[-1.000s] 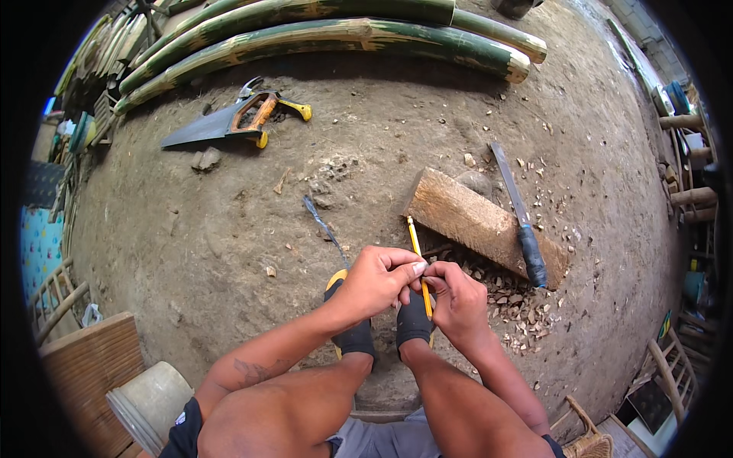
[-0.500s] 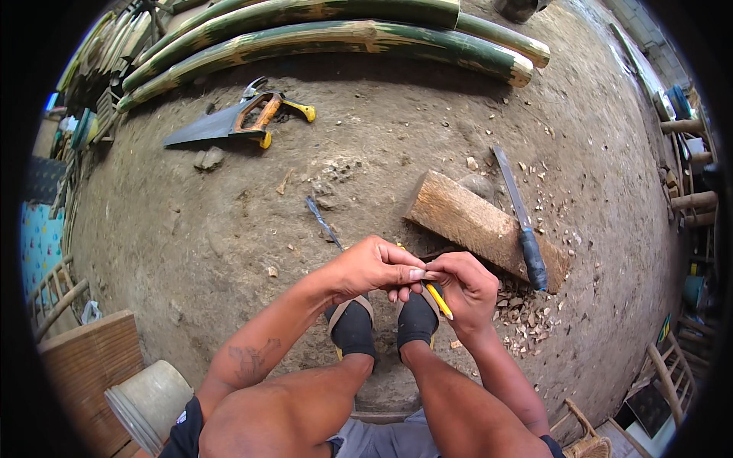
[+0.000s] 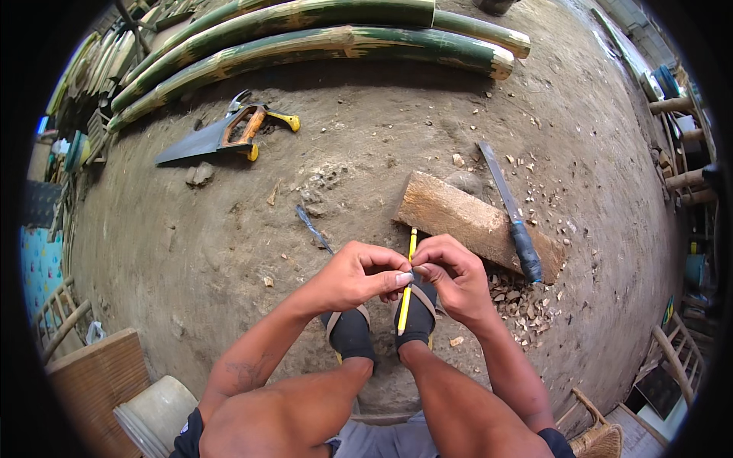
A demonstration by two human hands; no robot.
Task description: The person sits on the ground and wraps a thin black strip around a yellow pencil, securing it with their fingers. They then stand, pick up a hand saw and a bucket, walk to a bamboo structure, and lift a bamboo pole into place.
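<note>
My left hand [image 3: 365, 273] and my right hand [image 3: 456, 278] meet fingertip to fingertip above my feet, both closed in a pinch. A yellow pencil [image 3: 405, 309] runs nearly lengthwise between them; its far end sticks out beyond the fingers and its pale tip points back toward me. The left fingers grip it near the middle. The right thumb and forefinger pinch beside it, at a tiny dark bluish bit that I cannot make out. Just beyond the hands lies a wooden block [image 3: 458, 210], with a long knife [image 3: 508, 195] with a dark wrapped handle resting across it.
A handsaw [image 3: 195, 143] and a hammer [image 3: 284, 120] lie on the dirt at far left. Green bamboo poles [image 3: 366, 42] stretch across the back. Wood chips [image 3: 527, 309] litter the ground at right. A narrow blue-and-dark strip [image 3: 311, 227] lies left of the block; a bucket [image 3: 156, 412] stands near left.
The pencil has swung from slanting under the right hand to nearly straight between both hands, showing more of its length. My right hand has shifted slightly left; the view has moved a little.
</note>
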